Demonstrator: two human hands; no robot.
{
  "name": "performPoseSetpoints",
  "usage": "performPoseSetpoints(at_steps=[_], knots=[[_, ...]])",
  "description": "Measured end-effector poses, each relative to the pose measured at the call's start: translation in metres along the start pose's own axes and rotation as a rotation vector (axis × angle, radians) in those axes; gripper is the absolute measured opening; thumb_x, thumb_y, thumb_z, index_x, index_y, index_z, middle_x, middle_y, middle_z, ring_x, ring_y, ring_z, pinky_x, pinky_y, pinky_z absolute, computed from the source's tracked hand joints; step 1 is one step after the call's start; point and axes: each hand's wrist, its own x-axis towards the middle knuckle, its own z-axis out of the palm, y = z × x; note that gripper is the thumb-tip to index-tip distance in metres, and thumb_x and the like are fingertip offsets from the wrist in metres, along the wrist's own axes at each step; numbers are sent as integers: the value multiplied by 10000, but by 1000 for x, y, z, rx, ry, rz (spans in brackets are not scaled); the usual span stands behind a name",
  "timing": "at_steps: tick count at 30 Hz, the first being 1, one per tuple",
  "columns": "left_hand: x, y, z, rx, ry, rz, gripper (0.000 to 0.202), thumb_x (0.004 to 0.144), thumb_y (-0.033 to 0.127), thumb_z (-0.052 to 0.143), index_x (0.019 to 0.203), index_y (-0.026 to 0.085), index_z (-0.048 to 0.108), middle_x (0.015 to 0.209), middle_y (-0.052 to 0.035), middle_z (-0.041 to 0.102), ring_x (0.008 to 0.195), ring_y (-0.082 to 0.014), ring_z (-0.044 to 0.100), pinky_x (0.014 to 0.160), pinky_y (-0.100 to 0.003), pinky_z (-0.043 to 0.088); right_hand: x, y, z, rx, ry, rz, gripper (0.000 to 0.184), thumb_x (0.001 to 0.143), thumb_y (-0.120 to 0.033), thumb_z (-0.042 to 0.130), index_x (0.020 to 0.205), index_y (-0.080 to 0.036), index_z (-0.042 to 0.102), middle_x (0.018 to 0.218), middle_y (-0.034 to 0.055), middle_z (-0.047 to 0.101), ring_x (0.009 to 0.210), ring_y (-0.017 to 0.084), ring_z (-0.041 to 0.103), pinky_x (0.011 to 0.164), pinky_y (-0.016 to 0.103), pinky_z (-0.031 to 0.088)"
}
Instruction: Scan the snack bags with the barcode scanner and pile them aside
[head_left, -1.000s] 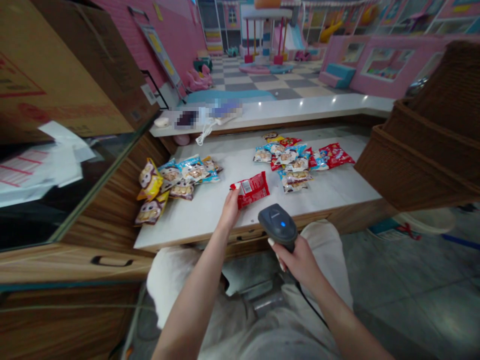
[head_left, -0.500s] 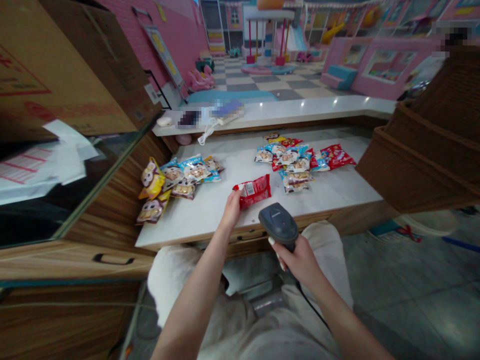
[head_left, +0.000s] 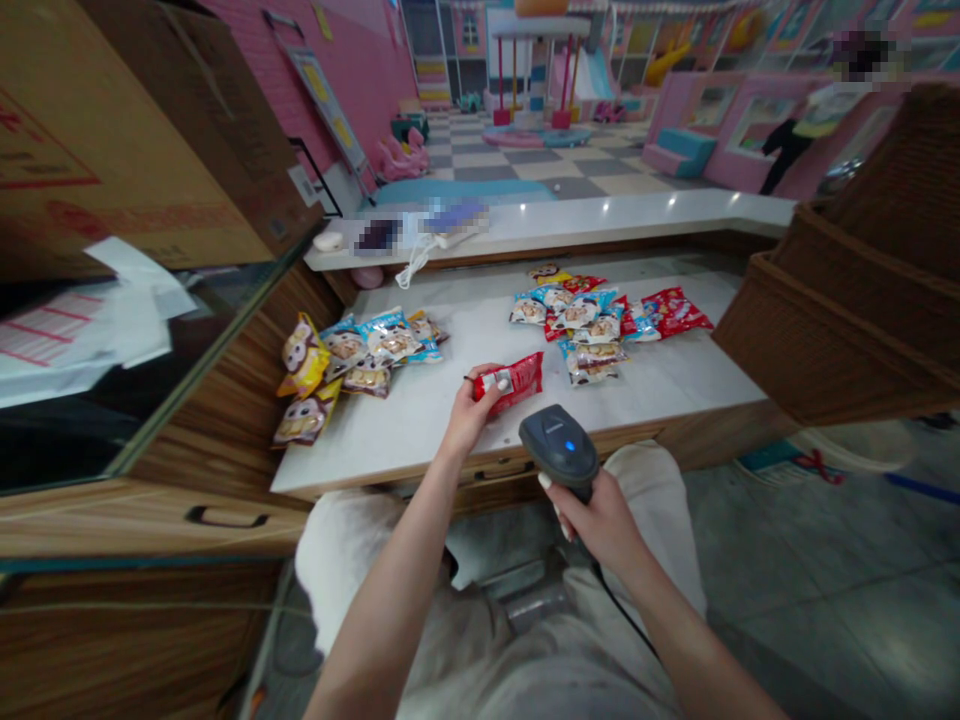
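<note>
Your left fingers are clamped on a red snack packet over the white table, between two heaps of packets; your right fingers wrap a corded barcode scanner.

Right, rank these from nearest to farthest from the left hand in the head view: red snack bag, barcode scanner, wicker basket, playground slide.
1. Red snack bag, gripped in the left hand.
2. Barcode scanner, just to its right, held in the right hand.
3. Wicker basket, at the far right of the view.
4. Playground slide, far back across the play floor.
</note>
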Motion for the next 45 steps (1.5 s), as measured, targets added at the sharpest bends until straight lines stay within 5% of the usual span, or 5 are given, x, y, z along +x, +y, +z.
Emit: performPoseSetpoints(at_steps=[9, 24, 28, 40, 45], knots=[[7, -13, -1, -68, 145, 0, 576, 801, 707, 892, 1046, 192, 815, 1000, -70, 869, 1011, -281, 816, 980, -401, 630, -1, -4, 2, -7, -6, 6, 344, 812, -513, 760, 632, -271, 593, 423, -23, 569, 357, 165, 542, 442, 272, 457], [6, -7, 3, -160, 151, -83, 626, 710, 738, 930, 963, 175, 826, 932, -111, 878, 1140, -394, 834, 1019, -501, 664, -1, -4, 3, -8, -14, -7, 328, 838, -490, 740, 641, -270, 595, 441, -28, 576, 375, 163, 561, 464, 269, 457], [7, -8, 5, -156, 180, -97, 665, 615, 729, 972, 966, 181, 839, 971, -117, 884, 1054, -375, 852, 972, -470, 675, -2, -5, 3, -12, -25, 3, 347, 845, -502, 724, 627, -271, 583, 431, -25, 573, 368, 156, 550, 459, 265, 444], [5, -4, 5, -158, 146, -65, 645, 687, 768, 931, 932, 191, 779, 885, -76, 861, 1044, -341, 840, 1005, -460, 645, -1, -9, 4, 7, -11, 30, 331, 786, -509, 743, 625, -272, 577, 439, -39, 551, 360, 154, 538, 441, 263, 448], [10, 2, 6, -177, 277, -50, 661, 682, 768, 924, 960, 196, 743, 822, -59, 820, 1002, -318, 828, 941, -426, 651, -3, -4, 0, 12, -3, 31, 339, 798, -523, 756, 650, -270, 586, 432, -37, 561, 356, 151, 535, 428, 256, 443]])
